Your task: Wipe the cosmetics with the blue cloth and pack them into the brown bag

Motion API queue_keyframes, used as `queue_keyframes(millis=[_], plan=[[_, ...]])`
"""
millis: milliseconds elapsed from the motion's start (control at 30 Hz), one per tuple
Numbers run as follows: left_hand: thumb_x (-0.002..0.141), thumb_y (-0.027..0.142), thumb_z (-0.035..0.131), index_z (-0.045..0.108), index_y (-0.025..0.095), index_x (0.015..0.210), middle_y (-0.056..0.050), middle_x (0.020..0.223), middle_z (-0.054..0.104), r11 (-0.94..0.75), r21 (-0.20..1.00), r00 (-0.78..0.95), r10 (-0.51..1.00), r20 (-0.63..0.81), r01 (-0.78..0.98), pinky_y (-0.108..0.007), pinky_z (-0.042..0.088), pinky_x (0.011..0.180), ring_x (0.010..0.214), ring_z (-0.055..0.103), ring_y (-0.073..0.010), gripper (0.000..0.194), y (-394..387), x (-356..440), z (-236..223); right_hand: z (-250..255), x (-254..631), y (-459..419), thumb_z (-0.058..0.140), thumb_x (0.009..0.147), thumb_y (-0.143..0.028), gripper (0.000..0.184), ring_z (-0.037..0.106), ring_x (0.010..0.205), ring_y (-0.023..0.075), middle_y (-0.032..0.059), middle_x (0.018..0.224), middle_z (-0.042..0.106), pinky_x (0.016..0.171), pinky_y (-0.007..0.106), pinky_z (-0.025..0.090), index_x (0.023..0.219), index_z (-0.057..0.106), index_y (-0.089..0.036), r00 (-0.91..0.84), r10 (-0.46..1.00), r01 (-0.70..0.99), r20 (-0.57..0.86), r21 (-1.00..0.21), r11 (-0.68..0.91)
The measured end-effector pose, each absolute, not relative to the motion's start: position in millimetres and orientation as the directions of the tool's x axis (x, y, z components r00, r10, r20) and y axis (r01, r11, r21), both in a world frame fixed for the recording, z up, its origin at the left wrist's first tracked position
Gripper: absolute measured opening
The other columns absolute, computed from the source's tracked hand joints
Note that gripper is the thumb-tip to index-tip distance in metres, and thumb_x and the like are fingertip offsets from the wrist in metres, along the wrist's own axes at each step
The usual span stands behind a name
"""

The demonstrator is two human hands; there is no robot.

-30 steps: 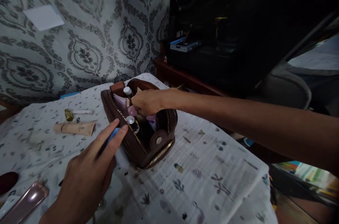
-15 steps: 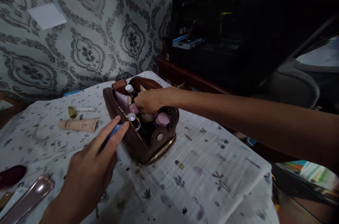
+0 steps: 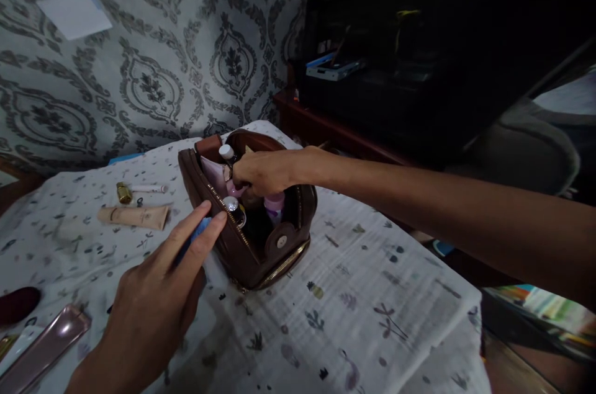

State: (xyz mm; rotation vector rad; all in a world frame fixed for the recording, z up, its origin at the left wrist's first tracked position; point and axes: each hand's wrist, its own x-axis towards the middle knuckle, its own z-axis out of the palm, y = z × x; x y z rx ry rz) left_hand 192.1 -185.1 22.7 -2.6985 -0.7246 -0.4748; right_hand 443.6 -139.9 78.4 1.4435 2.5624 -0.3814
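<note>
A brown zip-up cosmetic bag (image 3: 218, 245) stands unzipped on the printed cloth, packed with small bottles and tubes. My right hand (image 3: 263, 172) reaches down into it with curled fingers; its fingertips are hidden, and what they grip cannot be made out. Around that hand are a white-capped bottle (image 3: 226, 152), a silver-topped bottle (image 3: 234, 206) and a pink-capped bottle (image 3: 274, 205). My left hand (image 3: 158, 276) has its index and middle fingers stretched out against the bag's near left side, by the zip. Something blue (image 3: 201, 229) shows between those fingers.
Left of the bag lie a beige tube (image 3: 135, 216), a gold cap (image 3: 123, 193) and a thin white stick (image 3: 149, 188). A shiny pink case (image 3: 51, 344) and a dark red object (image 3: 18, 305) lie at lower left. Patterned wall (image 3: 153, 84) rises behind the cloth-covered surface (image 3: 354, 295).
My right hand has moved slightly left inside the bag. The pink-capped bottle there has shifted left and shows more of its side. My left hand stays against the bag.
</note>
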Motion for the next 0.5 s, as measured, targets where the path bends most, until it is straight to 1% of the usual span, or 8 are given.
queue_keyframes(millis=[133,233,300,367,433,500], plan=[[0.093,0.011,0.041,0.019,0.032,0.159,-0.006,0.157,0.043,-0.827,-0.206,0.820,0.422,0.387,0.523,-0.018,0.057,0.056,0.111,0.070,-0.0212,0.073,-185,192,23,77,439,-138,0.060,0.088,-0.014,0.023,0.064,0.086,0.0204,0.0103,0.098,0.072,0.070,0.028,0.042,0.107,0.071,-0.010,-0.470,0.815,0.878,-0.339,-0.082,0.472],[0.093,0.011,0.042,0.018,0.032,0.159,-0.007,0.158,0.042,-0.828,-0.201,0.821,0.428,0.379,0.524,-0.018,0.056,0.055,0.110,0.070,-0.0213,0.073,-185,192,23,74,436,-134,0.063,0.082,-0.014,0.025,0.065,0.081,0.0203,0.0084,0.092,0.071,0.069,0.028,0.043,0.106,0.071,-0.010,-0.451,0.819,0.888,-0.356,-0.082,0.453],[0.094,0.011,0.042,0.017,0.032,0.159,-0.007,0.158,0.042,-0.825,-0.195,0.816,0.435,0.380,0.531,-0.018,0.056,0.055,0.110,0.070,-0.0213,0.073,-185,192,23,71,435,-132,0.066,0.079,-0.014,0.026,0.065,0.078,0.0204,0.0074,0.089,0.071,0.068,0.028,0.043,0.104,0.070,-0.011,-0.434,0.828,0.896,-0.356,-0.070,0.439],[0.094,0.012,0.041,0.018,0.032,0.159,-0.007,0.158,0.041,-0.827,-0.195,0.817,0.431,0.383,0.528,-0.019,0.057,0.057,0.111,0.070,-0.0214,0.072,-184,192,23,70,433,-131,0.068,0.076,-0.015,0.027,0.065,0.078,0.0212,0.0077,0.091,0.071,0.067,0.028,0.043,0.103,0.070,-0.012,-0.423,0.839,0.901,-0.342,-0.060,0.429],[0.095,0.012,0.042,0.019,0.032,0.159,-0.006,0.159,0.040,-0.828,-0.200,0.820,0.425,0.383,0.523,-0.020,0.058,0.059,0.112,0.069,-0.0219,0.071,-185,191,23,71,431,-132,0.068,0.076,-0.017,0.028,0.066,0.079,0.0228,0.0088,0.094,0.071,0.067,0.029,0.044,0.103,0.070,-0.013,-0.401,0.855,0.912,-0.329,-0.052,0.407],[0.095,0.013,0.042,0.019,0.031,0.159,-0.007,0.159,0.040,-0.826,-0.203,0.819,0.428,0.383,0.526,-0.020,0.059,0.061,0.113,0.069,-0.0222,0.070,-185,190,23,74,430,-134,0.067,0.077,-0.017,0.026,0.067,0.081,0.0245,0.0098,0.094,0.071,0.068,0.031,0.045,0.103,0.070,-0.013,-0.379,0.864,0.923,-0.330,-0.076,0.376]])
